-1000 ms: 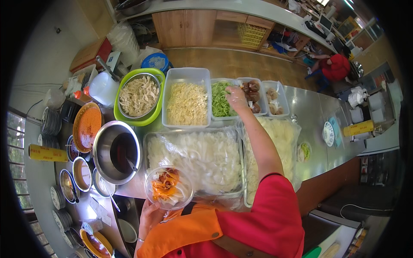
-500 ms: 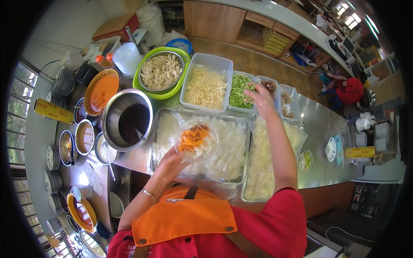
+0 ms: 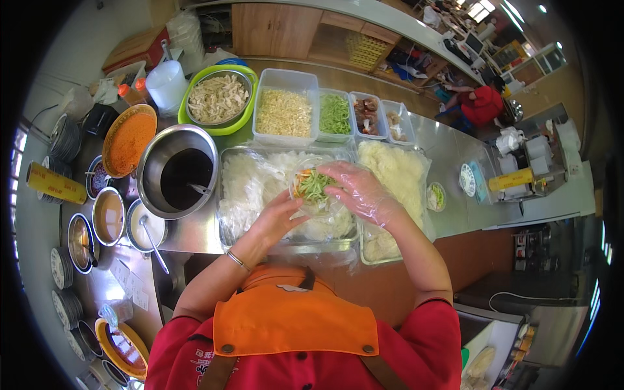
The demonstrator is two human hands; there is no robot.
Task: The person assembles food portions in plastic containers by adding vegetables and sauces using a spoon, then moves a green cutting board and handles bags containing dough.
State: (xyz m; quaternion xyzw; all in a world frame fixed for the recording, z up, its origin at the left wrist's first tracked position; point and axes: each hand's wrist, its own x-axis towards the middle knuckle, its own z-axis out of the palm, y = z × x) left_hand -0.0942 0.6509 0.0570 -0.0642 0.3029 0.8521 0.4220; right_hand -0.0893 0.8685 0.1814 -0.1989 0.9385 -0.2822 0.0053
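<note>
My left hand (image 3: 278, 221) holds a clear plastic bowl (image 3: 318, 212) from its left side, above a tray of pale, translucent noodles (image 3: 244, 185). Shredded cucumber (image 3: 314, 186) lies on top in the bowl, with orange carrot shreds showing at its left edge. In a clear plastic glove, my right hand (image 3: 365, 193) reaches over the bowl's right side, its fingers curled around the cucumber shreds. Behind the tray stands a clear tub of the same green shreds (image 3: 335, 115). Beside it is a larger tub of pale yellow shreds (image 3: 284, 114).
A steel pot of dark sauce (image 3: 188, 174) with a spoon stands left of the tray. Around it are an orange-filled bowl (image 3: 130, 141), a green basin (image 3: 245, 121) and several sauce bowls. Yellowish noodles (image 3: 390, 166) fill a tray to the right. A person in red (image 3: 483, 106) sits far right.
My right hand has come from the tub of green shreds to the bowl. Cucumber now covers much of the carrot. The view has shifted, and my left hand still holds the bowl.
</note>
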